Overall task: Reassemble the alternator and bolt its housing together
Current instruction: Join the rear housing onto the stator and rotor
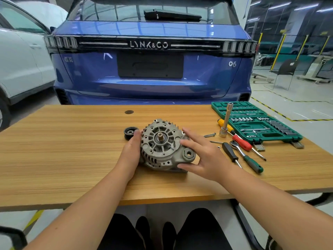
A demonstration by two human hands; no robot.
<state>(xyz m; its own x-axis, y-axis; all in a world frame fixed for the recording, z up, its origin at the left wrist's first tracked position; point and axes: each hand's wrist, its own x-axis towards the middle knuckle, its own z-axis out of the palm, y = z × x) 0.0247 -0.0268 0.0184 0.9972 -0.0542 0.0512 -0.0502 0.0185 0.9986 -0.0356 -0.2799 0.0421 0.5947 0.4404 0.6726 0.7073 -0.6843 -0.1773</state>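
**Inspector:** Start with the biggest items and count them.

**Assistant:** Two cars at the far side: one blue car (151, 69) tail-on behind the table, one white car (21, 60) at far left. One wooden table (72, 150) across the near ground.

**Inspector:** On the table?

**Assistant:** One green socket case (255, 121), open, at far right. One alternator (162, 145) at the middle, lying flat with its shaft end pointing up. The housing halves sit together; whether any bolts are in, I cannot tell.

**Inspector:** Hands?

**Assistant:** Two. The left hand (130, 150) lies against the alternator's left side, fingers straight and pressed together, palm to the casing. The right hand (203, 154) is at the right side, fingers spread; thumb and fingertips touch the casing, none curled round it.

**Inspector:** Loose tools?

**Assistant:** Between alternator and case: one ratchet (246, 156) with a green grip, one black-handled screwdriver (231, 154), one red-handled screwdriver (241, 142), one yellow-handled tool (225, 125) partly hidden, and one long socket (226, 120) standing upright.

**Inspector:** Smaller parts?

**Assistant:** One black pulley (130, 132) just left of the alternator, by the left fingertips. Loose bolts (210, 135) lie right of the right hand; I make out at least two, the exact count unclear.
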